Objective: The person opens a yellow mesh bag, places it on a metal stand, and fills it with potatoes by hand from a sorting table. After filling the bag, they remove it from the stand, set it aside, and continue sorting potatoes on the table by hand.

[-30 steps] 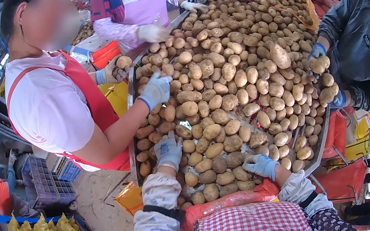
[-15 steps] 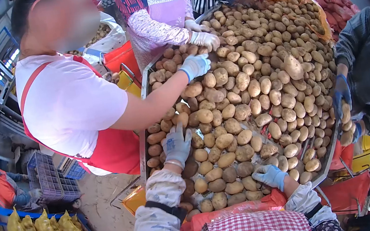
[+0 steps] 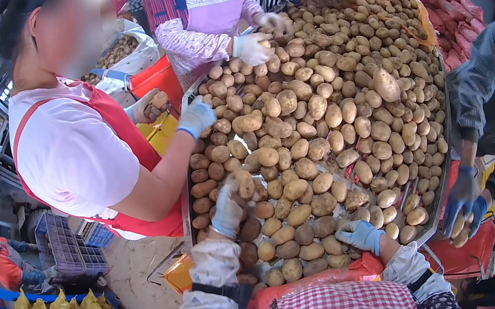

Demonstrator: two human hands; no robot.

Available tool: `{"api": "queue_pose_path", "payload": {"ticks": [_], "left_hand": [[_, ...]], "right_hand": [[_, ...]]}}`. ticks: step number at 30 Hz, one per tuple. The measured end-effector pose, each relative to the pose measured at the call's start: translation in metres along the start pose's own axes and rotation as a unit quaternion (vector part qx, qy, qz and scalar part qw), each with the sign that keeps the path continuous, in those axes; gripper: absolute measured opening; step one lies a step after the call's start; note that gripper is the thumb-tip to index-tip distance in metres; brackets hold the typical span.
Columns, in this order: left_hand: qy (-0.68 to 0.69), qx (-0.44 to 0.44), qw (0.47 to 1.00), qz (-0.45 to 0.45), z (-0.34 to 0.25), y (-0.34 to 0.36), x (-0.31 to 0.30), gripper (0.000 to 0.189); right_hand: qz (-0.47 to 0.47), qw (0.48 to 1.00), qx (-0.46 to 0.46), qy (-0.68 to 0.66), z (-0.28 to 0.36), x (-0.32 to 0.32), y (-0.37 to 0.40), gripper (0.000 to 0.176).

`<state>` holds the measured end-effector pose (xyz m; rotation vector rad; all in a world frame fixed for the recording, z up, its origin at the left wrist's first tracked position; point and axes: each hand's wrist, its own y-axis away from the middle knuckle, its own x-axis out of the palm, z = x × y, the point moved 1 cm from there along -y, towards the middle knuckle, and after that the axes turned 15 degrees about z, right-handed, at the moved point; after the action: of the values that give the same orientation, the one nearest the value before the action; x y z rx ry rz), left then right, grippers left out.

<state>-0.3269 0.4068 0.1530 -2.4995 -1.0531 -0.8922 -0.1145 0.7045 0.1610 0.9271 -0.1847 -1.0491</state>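
Co-worker's arm (image 3: 156,181) beside left hand (image 3: 227,205), potato (image 3: 244,184)

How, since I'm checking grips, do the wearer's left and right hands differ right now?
The left hand is closed around a potato and raised off the pile. The right hand lies spread on potatoes at the near edge of the tray, gripping nothing visible. The left hand's glove looks pale grey, while the right hand's is clearly blue. Both hands are gloved, with pale sleeve covers over the forearms.
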Motion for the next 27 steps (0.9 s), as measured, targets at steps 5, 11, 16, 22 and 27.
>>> {"api": "queue_pose_path", "payload": {"ticks": [5,11,16,22,27], "left_hand": [[-0.159,-0.058,0.984,0.059,0.01,0.021,0.131,0.048],[-0.764,0.066,0.635,-0.099,0.029,-0.004,0.081,0.042],[-0.816,-0.081,0.542,-0.186,0.033,0.024,0.002,0.058],[-0.763,-0.049,0.628,-0.147,0.007,0.028,0.0,0.022],[-0.86,-0.083,0.481,-0.152,-0.015,-0.035,-0.032,0.037]], "right_hand": [[0.062,0.935,-0.151,-0.315,0.062,0.004,0.026,0.043],[0.047,0.805,-0.231,-0.545,0.064,-0.004,0.026,0.035],[0.037,0.807,-0.274,-0.522,0.028,-0.007,0.016,0.037],[-0.024,0.832,-0.233,-0.503,0.013,0.001,-0.003,0.041],[0.036,0.835,-0.207,-0.509,0.017,0.001,0.002,0.05]]}}
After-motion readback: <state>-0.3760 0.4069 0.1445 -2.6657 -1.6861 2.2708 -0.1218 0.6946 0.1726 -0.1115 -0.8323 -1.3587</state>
